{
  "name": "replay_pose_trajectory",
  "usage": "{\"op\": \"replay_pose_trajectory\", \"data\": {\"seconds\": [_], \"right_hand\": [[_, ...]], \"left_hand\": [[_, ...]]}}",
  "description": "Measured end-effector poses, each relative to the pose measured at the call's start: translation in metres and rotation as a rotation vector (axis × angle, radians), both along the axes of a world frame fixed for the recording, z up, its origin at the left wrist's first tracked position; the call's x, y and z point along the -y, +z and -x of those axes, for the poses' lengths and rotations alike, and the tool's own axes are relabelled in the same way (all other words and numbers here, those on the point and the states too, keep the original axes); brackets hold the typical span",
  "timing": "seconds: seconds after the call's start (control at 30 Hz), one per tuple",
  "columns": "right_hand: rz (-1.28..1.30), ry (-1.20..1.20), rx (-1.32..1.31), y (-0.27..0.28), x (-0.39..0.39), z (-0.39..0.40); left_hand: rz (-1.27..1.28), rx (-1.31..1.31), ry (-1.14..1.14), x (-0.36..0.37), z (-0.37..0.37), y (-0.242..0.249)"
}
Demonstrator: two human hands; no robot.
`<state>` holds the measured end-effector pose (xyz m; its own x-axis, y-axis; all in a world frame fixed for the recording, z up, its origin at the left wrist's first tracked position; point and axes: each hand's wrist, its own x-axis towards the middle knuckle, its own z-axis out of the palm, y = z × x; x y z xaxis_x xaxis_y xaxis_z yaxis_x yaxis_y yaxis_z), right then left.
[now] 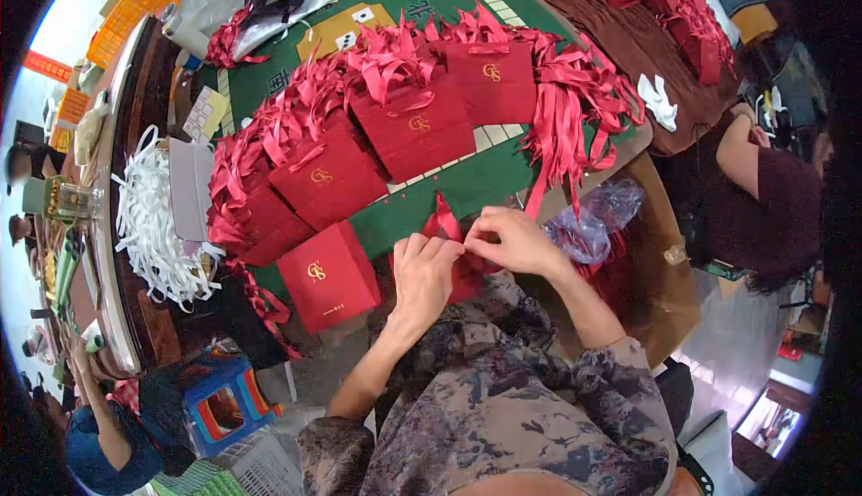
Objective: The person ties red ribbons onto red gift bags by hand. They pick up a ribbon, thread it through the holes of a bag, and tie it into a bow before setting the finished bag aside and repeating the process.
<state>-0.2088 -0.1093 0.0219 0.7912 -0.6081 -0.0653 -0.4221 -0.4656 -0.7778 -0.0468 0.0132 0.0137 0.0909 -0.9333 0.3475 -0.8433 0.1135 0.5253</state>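
My left hand [426, 272] and my right hand [510, 239] meet fingertip to fingertip near the table's front edge, both pinched on a red ribbon [442, 219]. Below and between them a red bag [465, 282] shows in part, mostly hidden by the hands. To the left stands a red box-shaped bag [329, 277] with a gold logo. Behind the hands, several red bags [413, 128] with gold logos and ribbon handles stand in a curved row. A thick bunch of loose red ribbons [575, 119] hangs at the row's right end.
A box [187, 193] with white paper strips [148, 218] is at left. Clear plastic [597, 222] lies over a cardboard box [669, 272] at right. One person [763, 200] sits at right, another [117, 442] at lower left, near a blue stool [224, 406].
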Motion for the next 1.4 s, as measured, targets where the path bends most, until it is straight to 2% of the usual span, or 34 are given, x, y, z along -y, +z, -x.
{"op": "replay_pose_trajectory", "data": {"seconds": [0.07, 0.17, 0.3, 0.37, 0.4, 0.43, 0.5, 0.53, 0.67, 0.77, 0.8, 0.83, 0.9, 0.97, 1.03, 1.1, 1.17, 1.23, 1.3, 1.37, 1.4], "right_hand": [[-0.159, 0.078, -0.035, -0.004, 0.01, -0.001], [-0.119, 0.15, -0.014, -0.014, 0.017, -0.005], [-0.102, 0.151, -0.018, -0.014, 0.014, -0.011], [-0.102, -0.033, 0.094, -0.019, 0.003, -0.017], [-0.191, -0.133, 0.151, -0.022, -0.002, -0.021], [-0.183, -0.134, 0.147, -0.027, -0.001, -0.024], [-0.289, -0.295, 0.328, -0.04, 0.004, -0.027], [-0.403, -0.314, 0.325, -0.046, 0.006, -0.03], [-0.158, -0.36, 0.383, -0.049, 0.002, -0.023], [-0.164, -0.454, 0.292, -0.02, -0.008, -0.006], [0.06, -0.327, 0.301, -0.027, -0.006, 0.005], [0.053, -0.316, 0.306, -0.024, -0.007, 0.009], [0.434, -0.151, 0.17, -0.016, -0.014, 0.016], [0.418, -0.108, 0.185, -0.025, -0.017, 0.023], [0.411, -0.092, 0.039, -0.023, -0.019, 0.029], [0.405, -0.134, 0.094, -0.01, -0.025, 0.031], [0.27, -0.141, 0.064, 0.005, -0.029, 0.032], [0.269, -0.143, 0.071, 0.002, -0.032, 0.031], [0.267, -0.146, 0.079, -0.002, -0.032, 0.03], [0.344, -0.157, 0.014, -0.005, -0.033, 0.026], [0.342, -0.149, 0.016, -0.007, -0.032, 0.024]], "left_hand": [[0.045, 0.048, -0.027, 0.0, 0.001, -0.002], [0.115, 0.093, -0.072, 0.003, 0.001, -0.002], [0.096, 0.052, -0.015, 0.005, 0.0, 0.0], [0.085, 0.02, 0.03, 0.005, -0.002, 0.001], [-0.023, -0.036, 0.038, 0.004, -0.003, 0.003], [-0.128, -0.095, 0.045, 0.003, -0.002, 0.004], [-0.075, -0.115, 0.003, 0.002, 0.001, -0.001], [-0.081, -0.134, 0.032, 0.002, 0.001, -0.002], [-0.115, -0.196, 0.087, 0.002, -0.007, -0.002], [-0.151, -0.23, 0.13, 0.004, -0.019, -0.003], [-0.156, -0.268, 0.155, 0.006, -0.024, -0.005], [-0.16, -0.304, 0.184, 0.009, -0.029, -0.005], [-0.105, -0.255, 0.162, 0.015, -0.032, -0.002], [-0.108, -0.224, 0.137, 0.023, -0.032, 0.0], [-0.118, -0.184, 0.155, 0.03, -0.032, -0.006], [-0.117, -0.201, 0.178, 0.037, -0.033, -0.017], [-0.102, -0.141, 0.177, 0.038, -0.032, -0.026], [0.047, 0.012, 0.187, 0.04, -0.024, -0.024], [0.067, -0.007, 0.195, 0.032, -0.012, -0.013], [0.238, -0.109, 0.004, 0.023, 0.003, 0.004], [0.178, -0.187, -0.068, 0.019, 0.01, 0.01]]}}
